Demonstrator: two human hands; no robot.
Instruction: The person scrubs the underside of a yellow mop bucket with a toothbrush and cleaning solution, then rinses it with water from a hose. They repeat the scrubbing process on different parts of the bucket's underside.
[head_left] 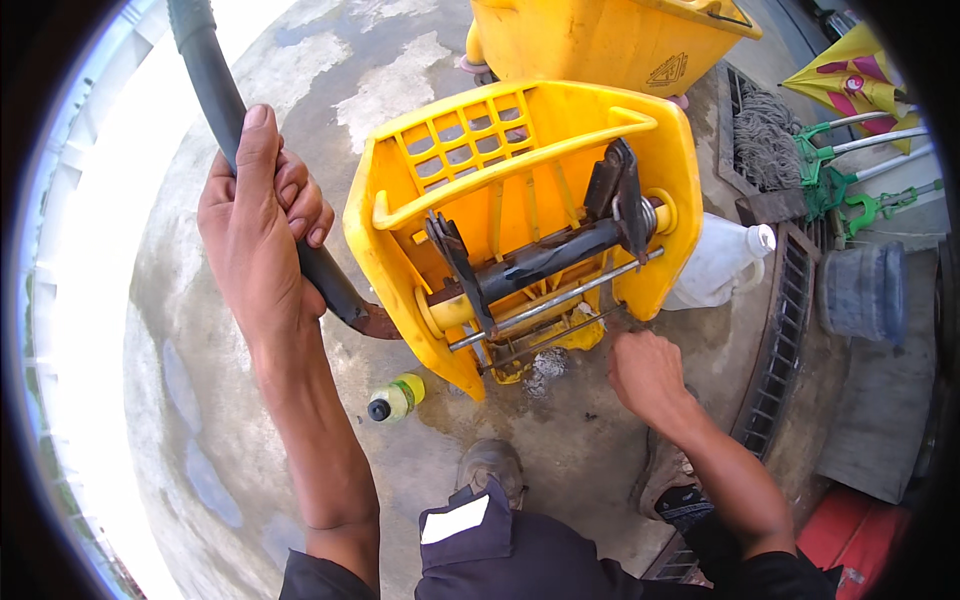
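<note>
My left hand (255, 215) grips the black handle (215, 85) of a yellow mop wringer (520, 220), which is tipped on its side on the wet concrete. The handle runs from the top left down to a rusty joint at the wringer's side. My right hand (645, 372) is down at the wringer's lower edge, fingers curled against the ground by its metal rods (555, 300); whether it holds anything is hidden. A dark roller bar crosses the wringer's open inside.
A yellow mop bucket (600, 40) stands behind the wringer. A white jug (720, 265) lies to its right, and a small yellow-green bottle (395, 398) lies on the ground. Mops with green fittings (820, 170), a drain grate (785, 330) and a grey bucket (865, 290) are at right.
</note>
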